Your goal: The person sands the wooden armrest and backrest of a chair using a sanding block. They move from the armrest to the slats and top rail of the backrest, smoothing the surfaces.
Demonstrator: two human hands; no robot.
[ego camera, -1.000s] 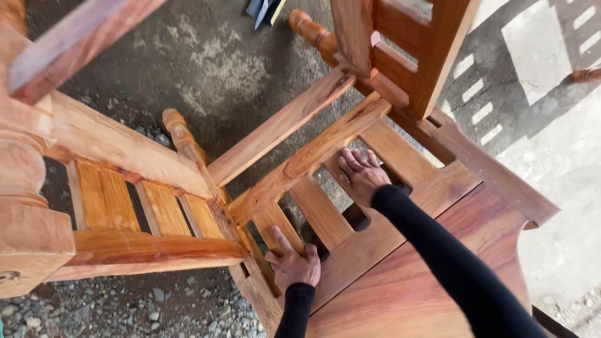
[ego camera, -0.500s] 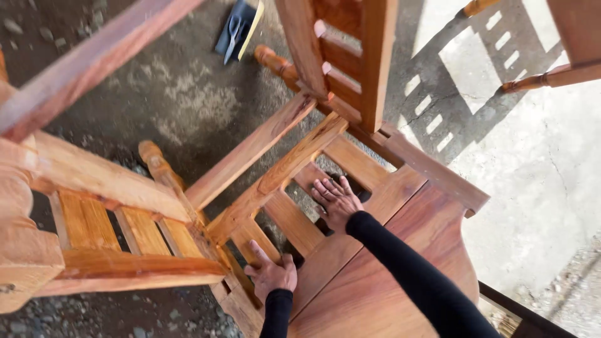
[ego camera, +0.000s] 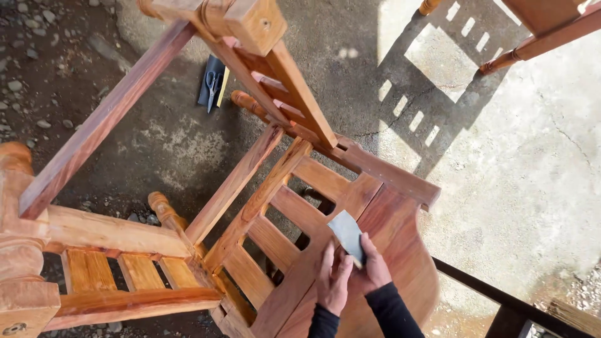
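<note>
floor: concrete (ego camera: 519, 163), gravel (ego camera: 44, 69) | light: sun, slatted shadows (ego camera: 432, 81) | scissors (ego camera: 211, 87)

The sandpaper sheet (ego camera: 349, 235), grey and roughly rectangular, is lying tilted against the reddish-brown wooden chair (ego camera: 325, 188), pinched at its lower edge. The unfinished chair is lying on its side on the ground, its slatted back facing up, turned legs projecting sideways.

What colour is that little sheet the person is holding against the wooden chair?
Grey. The sandpaper sheet looks dull blue-grey against the reddish-brown chair back, seen clearly in the head view.
</note>
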